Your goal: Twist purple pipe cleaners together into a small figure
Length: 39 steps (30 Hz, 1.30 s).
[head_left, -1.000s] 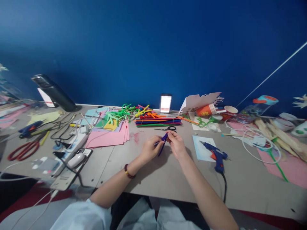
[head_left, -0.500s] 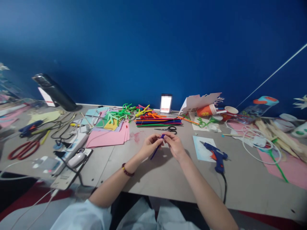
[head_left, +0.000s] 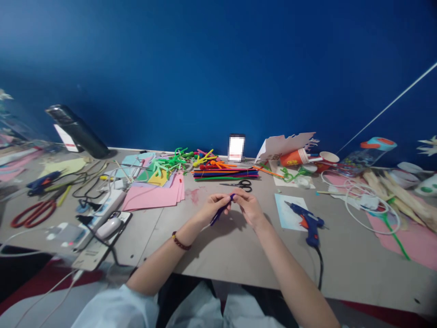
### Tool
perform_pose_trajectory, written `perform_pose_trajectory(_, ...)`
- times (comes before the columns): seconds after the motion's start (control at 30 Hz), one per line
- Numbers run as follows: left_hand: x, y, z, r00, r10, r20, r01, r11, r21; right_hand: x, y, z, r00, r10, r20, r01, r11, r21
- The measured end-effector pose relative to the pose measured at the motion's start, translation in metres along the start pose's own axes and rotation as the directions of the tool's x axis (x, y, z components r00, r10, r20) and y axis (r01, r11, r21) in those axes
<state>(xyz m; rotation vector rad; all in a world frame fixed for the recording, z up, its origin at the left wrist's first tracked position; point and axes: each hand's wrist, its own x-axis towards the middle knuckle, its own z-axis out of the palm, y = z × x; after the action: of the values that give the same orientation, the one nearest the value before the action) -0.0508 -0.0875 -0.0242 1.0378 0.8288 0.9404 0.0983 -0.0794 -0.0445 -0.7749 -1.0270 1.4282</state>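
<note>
Between my two hands is a purple pipe cleaner [head_left: 218, 215], bent at its upper end, with its tail slanting down toward me on the left. My left hand [head_left: 213, 207] pinches it between thumb and fingers. On the other side my right hand [head_left: 248, 208] closes its fingertips on the bent end. Just beyond my hands lie black-handled scissors [head_left: 245, 185]. Behind those is a bundle of coloured pipe cleaners [head_left: 225, 174]. The fingertips partly hide the bend.
To the right a blue glue gun [head_left: 309, 222] rests on a light blue card [head_left: 283, 214]. Pink paper [head_left: 150, 197] and green bent pipe cleaners [head_left: 170, 161] lie left of centre. A power strip [head_left: 102, 214] and a phone [head_left: 102, 248] with a mouse are further left. A phone [head_left: 236, 148] stands against the wall.
The tail of the pipe cleaner has swung left and looks thicker, as if doubled. My left fingers have shifted slightly; my right hand has barely moved.
</note>
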Motion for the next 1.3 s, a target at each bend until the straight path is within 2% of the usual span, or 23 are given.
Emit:
perform_pose_trajectory(0.13,-0.001,0.001,0.002,0.999,0.021,-0.025,-0.019,0.998,0.067,0.0,0.0,0.001,0.999,-0.018,-0.035,0.018,1.0,-0.021)
perform_pose_trajectory(0.27,-0.003,-0.001,0.006,0.985,0.133,-0.106,-0.112,0.976,0.185,0.0,-0.001,0.002,0.999,-0.015,-0.046,0.014,1.0,-0.008)
perform_pose_trajectory(0.43,-0.005,-0.002,0.008,0.96,0.275,-0.048,-0.242,0.906,0.348,-0.002,-0.007,0.007,1.0,0.028,0.004,-0.028,0.995,0.09)
perform_pose_trajectory(0.6,-0.004,-0.004,0.005,0.942,0.334,-0.011,-0.297,0.851,0.434,-0.003,-0.009,0.009,0.999,0.037,0.014,-0.038,0.994,0.102)
perform_pose_trajectory(0.73,-0.003,-0.005,0.004,0.964,0.267,-0.015,-0.246,0.909,0.336,-0.004,-0.008,0.01,0.999,0.035,-0.021,-0.033,0.994,0.108)
perform_pose_trajectory(0.87,-0.003,-0.001,0.004,0.991,0.13,0.036,-0.132,0.988,0.078,-0.006,-0.009,0.011,0.99,0.095,0.106,-0.114,0.974,0.196)
perform_pose_trajectory(0.93,-0.003,0.001,0.003,0.992,0.091,0.087,-0.089,0.996,-0.021,-0.006,-0.009,0.012,0.982,0.102,0.161,-0.134,0.97,0.201)
perform_pose_trajectory(1.0,-0.003,0.001,0.003,0.99,0.064,0.123,-0.053,0.995,-0.087,-0.006,-0.009,0.011,0.982,0.089,0.167,-0.119,0.975,0.185)
perform_pose_trajectory(1.17,-0.003,0.002,0.004,0.987,0.025,0.159,-0.008,0.994,-0.106,-0.007,-0.008,0.01,0.991,0.068,0.117,-0.082,0.99,0.115)
perform_pose_trajectory(1.3,-0.003,0.002,0.007,0.995,0.085,0.048,-0.082,0.995,-0.05,-0.006,-0.006,0.008,1.0,0.02,0.005,-0.02,0.998,0.06)
